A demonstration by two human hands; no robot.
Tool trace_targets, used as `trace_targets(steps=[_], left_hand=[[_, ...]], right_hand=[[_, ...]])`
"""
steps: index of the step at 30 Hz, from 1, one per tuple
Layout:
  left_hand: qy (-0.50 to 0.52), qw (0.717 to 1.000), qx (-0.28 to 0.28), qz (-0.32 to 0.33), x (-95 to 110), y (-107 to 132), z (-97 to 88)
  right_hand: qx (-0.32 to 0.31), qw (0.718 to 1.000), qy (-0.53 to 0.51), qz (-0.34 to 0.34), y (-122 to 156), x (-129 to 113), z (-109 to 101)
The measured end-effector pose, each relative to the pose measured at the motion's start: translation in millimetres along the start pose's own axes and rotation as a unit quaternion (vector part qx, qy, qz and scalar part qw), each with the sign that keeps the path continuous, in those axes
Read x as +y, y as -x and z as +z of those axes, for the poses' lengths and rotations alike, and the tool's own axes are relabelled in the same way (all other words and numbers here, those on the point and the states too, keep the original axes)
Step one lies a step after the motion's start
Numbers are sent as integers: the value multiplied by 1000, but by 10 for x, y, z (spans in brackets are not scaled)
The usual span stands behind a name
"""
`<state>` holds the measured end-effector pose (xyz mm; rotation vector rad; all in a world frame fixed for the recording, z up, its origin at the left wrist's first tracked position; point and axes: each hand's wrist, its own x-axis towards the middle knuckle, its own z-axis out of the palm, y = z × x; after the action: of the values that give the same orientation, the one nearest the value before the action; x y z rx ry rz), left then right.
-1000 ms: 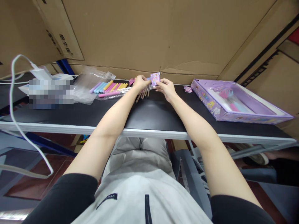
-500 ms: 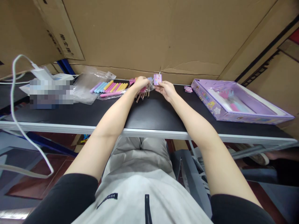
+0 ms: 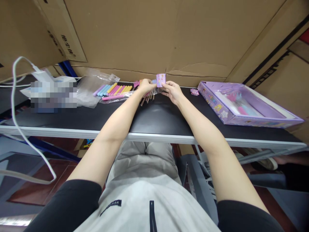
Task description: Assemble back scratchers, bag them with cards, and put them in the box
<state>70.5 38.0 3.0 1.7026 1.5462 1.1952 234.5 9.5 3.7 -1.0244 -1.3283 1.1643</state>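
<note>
Purple printed card [image 3: 161, 80], head view: raised over the tabletop [image 3: 164, 119], pinched at its lower right by the right hand [image 3: 173, 92]; left hand [image 3: 146, 86], curled closed on a clear sleeve [image 3: 127, 94] containing a pink handle [image 3: 113, 97]. Purple box [image 3: 217, 108]: open-topped, at right.

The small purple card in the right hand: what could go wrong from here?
The small purple card is pinched in the fingertips of the right hand, so it could slip. The clear plastic sleeve at the left hand runs close to the metal rods, so tugging it might shift them. The coloured handles lie side by side and look rounded, so a bump may roll them.
</note>
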Motion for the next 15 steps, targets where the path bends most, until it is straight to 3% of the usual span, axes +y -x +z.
trace_targets(steps=[4, 8, 15], left_hand=[[12, 1000, -12, 6, 16, 26, -16], [38, 999, -25, 4, 59, 48, -36], [90, 996, -20, -8, 95, 68, -30]], right_hand=[[12, 999, -5, 31, -18, 42, 37], [59, 998, -6, 30, -44, 67, 43], [88, 995, -10, 36, -24, 37, 46]])
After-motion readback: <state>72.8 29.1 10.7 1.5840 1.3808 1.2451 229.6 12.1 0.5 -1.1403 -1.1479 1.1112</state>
